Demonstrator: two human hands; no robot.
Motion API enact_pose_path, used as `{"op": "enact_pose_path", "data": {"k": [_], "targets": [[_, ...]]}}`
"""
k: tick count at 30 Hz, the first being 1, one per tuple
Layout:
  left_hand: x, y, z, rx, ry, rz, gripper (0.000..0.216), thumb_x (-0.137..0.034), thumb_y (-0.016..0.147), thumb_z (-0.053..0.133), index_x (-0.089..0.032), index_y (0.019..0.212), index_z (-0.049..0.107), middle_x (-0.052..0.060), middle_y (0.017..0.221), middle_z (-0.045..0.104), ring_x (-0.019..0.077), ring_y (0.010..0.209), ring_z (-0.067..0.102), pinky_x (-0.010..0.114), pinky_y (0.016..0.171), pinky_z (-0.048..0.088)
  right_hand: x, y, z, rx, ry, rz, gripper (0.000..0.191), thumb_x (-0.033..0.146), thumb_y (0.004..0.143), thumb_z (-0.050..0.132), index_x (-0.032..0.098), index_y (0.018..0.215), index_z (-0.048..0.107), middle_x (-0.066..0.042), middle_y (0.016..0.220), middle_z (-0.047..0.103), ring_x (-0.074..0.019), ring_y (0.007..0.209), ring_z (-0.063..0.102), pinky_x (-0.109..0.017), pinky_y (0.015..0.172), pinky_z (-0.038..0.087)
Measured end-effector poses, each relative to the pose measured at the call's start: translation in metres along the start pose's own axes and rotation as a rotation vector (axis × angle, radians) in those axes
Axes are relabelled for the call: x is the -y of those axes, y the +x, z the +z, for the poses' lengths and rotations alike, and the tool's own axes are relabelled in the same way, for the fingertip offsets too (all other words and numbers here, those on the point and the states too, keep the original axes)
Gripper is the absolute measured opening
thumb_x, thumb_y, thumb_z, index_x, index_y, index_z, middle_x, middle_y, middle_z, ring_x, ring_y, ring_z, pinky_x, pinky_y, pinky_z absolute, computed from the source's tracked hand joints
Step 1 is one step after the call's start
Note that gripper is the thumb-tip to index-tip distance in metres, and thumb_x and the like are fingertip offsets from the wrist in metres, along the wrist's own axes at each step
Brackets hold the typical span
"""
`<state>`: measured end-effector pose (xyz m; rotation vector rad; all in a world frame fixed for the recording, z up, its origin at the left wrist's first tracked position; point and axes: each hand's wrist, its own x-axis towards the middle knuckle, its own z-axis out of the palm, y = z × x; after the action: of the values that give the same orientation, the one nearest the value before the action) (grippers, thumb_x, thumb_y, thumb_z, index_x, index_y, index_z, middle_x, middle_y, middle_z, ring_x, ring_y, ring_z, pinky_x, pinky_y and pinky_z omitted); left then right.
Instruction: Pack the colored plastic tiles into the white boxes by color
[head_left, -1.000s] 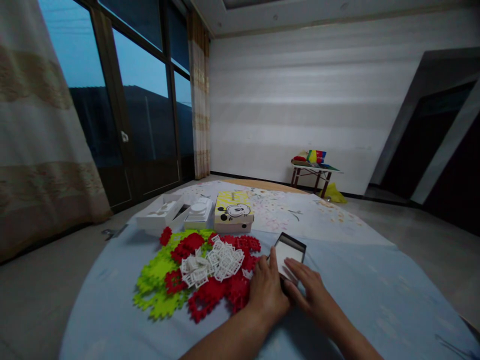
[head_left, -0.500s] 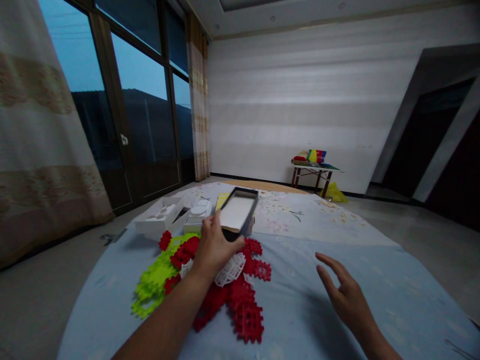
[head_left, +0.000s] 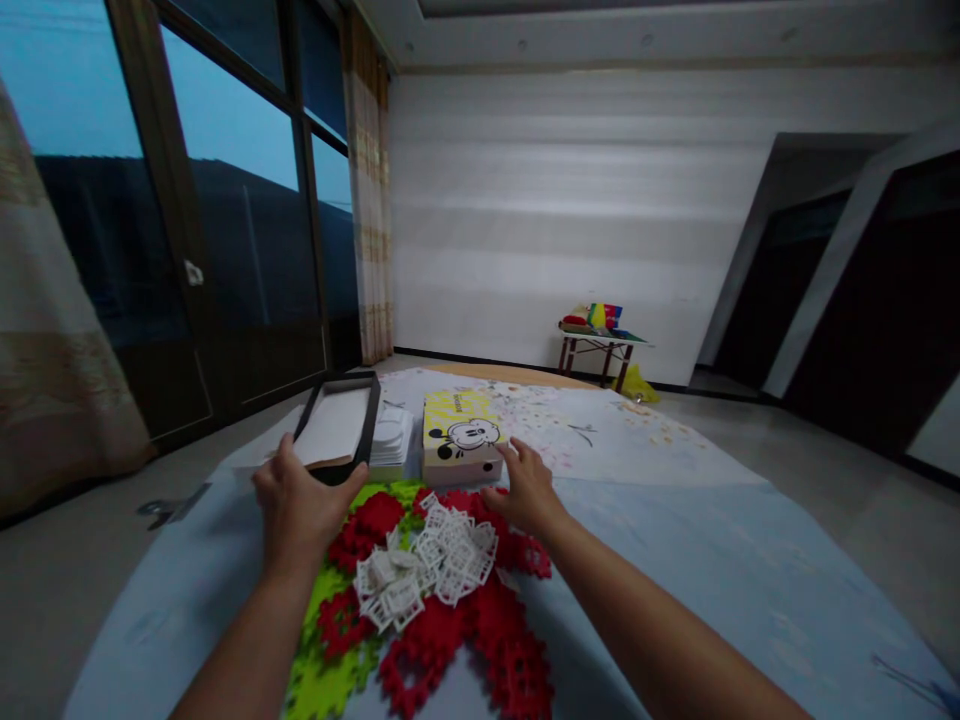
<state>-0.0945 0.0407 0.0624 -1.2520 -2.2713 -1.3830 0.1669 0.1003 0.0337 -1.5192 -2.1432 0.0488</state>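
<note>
Left of centre, the left hand [head_left: 296,508]'s grip clamps the near end of a black-rimmed, white-lined rectangular box [head_left: 339,418], likely light, stiff card, best held by its walls; mid-frame, the right hand [head_left: 531,490], fingers apart, flanks a yellow-topped cartoon box [head_left: 460,432].

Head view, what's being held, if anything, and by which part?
The left hand holds the black box by its near end; the right hand, can't tell.
</note>
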Motion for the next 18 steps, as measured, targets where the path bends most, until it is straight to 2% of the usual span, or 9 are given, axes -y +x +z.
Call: {"op": "enact_pose_path", "data": {"k": [2, 5, 9, 14, 18], "targets": [[0.002, 0.006, 0.001, -0.021, 0.003, 0.009, 0.098, -0.052, 0.064, 0.063, -0.004, 0.139, 0.022, 0.023, 0.129, 0.039, 0.0361, 0.126, 0.032, 0.046, 0.102, 0.034, 0.019, 0.026, 0.013, 0.020, -0.046, 0.046, 0.075, 0.048, 0.070, 0.063, 0.016, 0.133, 0.038, -0.019, 0.144, 0.029, -0.0379, 0.132, 0.024, -0.059, 0.099, 0.026], [0.005, 0.013, 0.001, -0.041, -0.005, 0.005, 0.099, -0.051, 0.063, 0.064, -0.005, 0.139, 0.020, 0.022, 0.129, 0.040, 0.0357, 0.126, 0.032, 0.048, 0.101, 0.034, 0.043, 0.051, 0.033, -0.001, -0.117, -0.006, 0.083, 0.059, 0.067, 0.063, 0.014, 0.132, 0.040, -0.021, 0.145, 0.029, -0.0414, 0.133, 0.019, -0.063, 0.100, 0.019], [0.009, 0.016, 0.003, -0.032, -0.010, 0.017, 0.099, -0.050, 0.062, 0.066, -0.006, 0.138, 0.022, 0.020, 0.126, 0.043, 0.0351, 0.124, 0.033, 0.046, 0.102, 0.033, 0.062, 0.069, 0.049, -0.008, -0.187, -0.156, 0.087, 0.056, 0.067, 0.066, 0.014, 0.136, 0.034, -0.019, 0.145, 0.030, -0.0416, 0.132, 0.020, -0.060, 0.103, 0.013], [0.012, 0.018, 0.002, -0.020, -0.019, -0.016, 0.097, -0.049, 0.061, 0.066, -0.008, 0.138, 0.023, 0.019, 0.125, 0.043, 0.0348, 0.124, 0.034, 0.047, 0.102, 0.033, 0.054, 0.082, 0.053, 0.070, -0.220, -0.249, 0.067, 0.037, 0.074, 0.067, 0.024, 0.133, 0.038, -0.008, 0.137, 0.045, -0.0314, 0.125, 0.037, -0.050, 0.103, 0.022], [0.011, 0.019, -0.001, 0.002, -0.032, -0.041, 0.099, -0.050, 0.061, 0.066, -0.008, 0.139, 0.022, 0.019, 0.126, 0.042, 0.0352, 0.125, 0.033, 0.048, 0.101, 0.034, 0.026, 0.087, 0.041, 0.131, -0.252, -0.277, 0.066, 0.031, 0.073, 0.069, 0.029, 0.132, 0.040, -0.007, 0.137, 0.045, -0.0296, 0.124, 0.040, -0.049, 0.102, 0.026]]}}
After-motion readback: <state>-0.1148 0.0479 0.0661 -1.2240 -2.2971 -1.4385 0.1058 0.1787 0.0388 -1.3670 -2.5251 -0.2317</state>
